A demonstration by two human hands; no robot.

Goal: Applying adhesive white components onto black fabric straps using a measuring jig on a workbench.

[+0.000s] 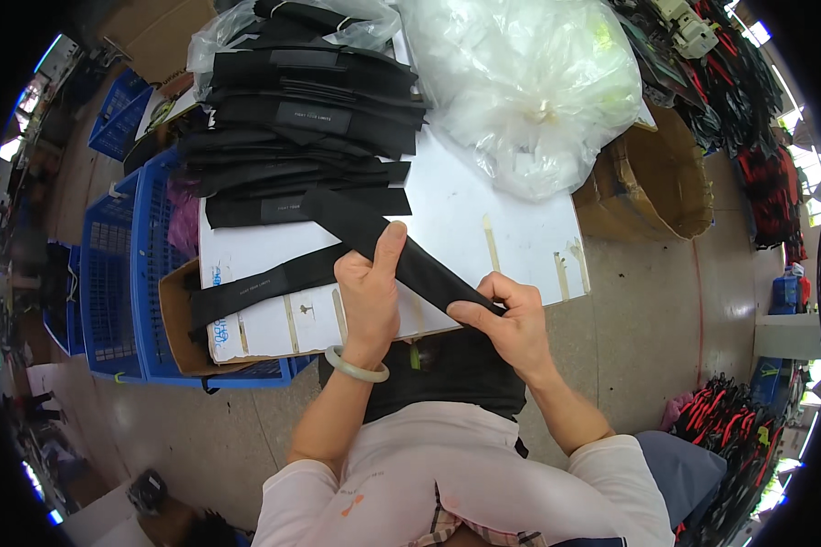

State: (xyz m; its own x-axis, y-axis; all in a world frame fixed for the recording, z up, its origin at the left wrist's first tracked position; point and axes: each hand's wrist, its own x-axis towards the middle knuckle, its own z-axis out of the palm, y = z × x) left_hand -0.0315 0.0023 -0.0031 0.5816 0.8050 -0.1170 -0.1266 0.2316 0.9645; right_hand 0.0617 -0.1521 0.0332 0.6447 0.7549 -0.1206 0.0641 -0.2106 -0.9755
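Black fabric strap (374, 239) pinched in both hands above the white board worktop (483, 228).
Its long axis runs diagonally, upper-left to lower-right: left hand (369, 296) grips mid-length, right hand (511, 324) clamps the near end.

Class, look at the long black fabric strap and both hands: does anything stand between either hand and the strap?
Nothing visible does. The left hand and right hand both already grip the long black fabric strap directly, above the white board.

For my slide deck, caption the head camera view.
Both hands, left hand and right hand, fold a black strap over a white board.
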